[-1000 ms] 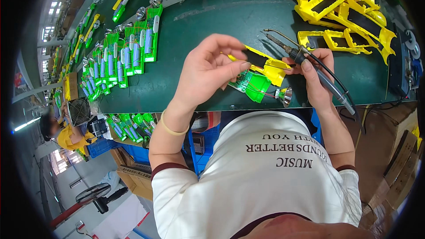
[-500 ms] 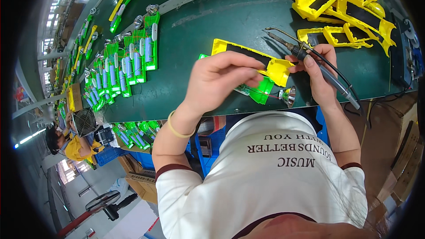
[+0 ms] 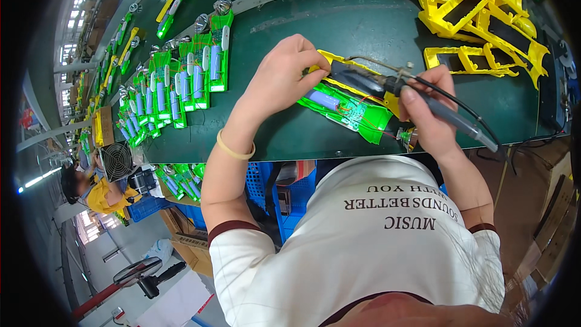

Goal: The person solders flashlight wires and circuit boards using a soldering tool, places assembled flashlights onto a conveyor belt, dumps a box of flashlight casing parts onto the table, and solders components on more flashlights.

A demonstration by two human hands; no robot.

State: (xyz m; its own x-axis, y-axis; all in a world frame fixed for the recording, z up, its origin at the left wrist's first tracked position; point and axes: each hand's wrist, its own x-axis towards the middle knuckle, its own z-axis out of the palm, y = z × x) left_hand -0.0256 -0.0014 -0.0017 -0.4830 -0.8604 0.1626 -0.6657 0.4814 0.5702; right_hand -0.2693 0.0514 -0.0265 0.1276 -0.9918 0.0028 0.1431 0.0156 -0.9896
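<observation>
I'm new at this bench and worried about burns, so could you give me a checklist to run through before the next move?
1. Soldering iron held by its handle in the right hand: ok.
2. Iron clear of the yellow case: cannot tell; they overlap in this view.
3. Left hand well away from that case: not ok; fingers at its left end.
4. Battery lying in the green case: ok.
5. Circuit board joints sound: cannot tell; too small.

Factory assembly workshop.
Long green workbench (image 3: pixel 327 21), rows of part-built green lamps (image 3: pixel 198 83), soldering iron (image 3: pixel 451 114), piled yellow housings (image 3: pixel 470 17), 1 co-worker (image 3: pixel 104 197).
</observation>
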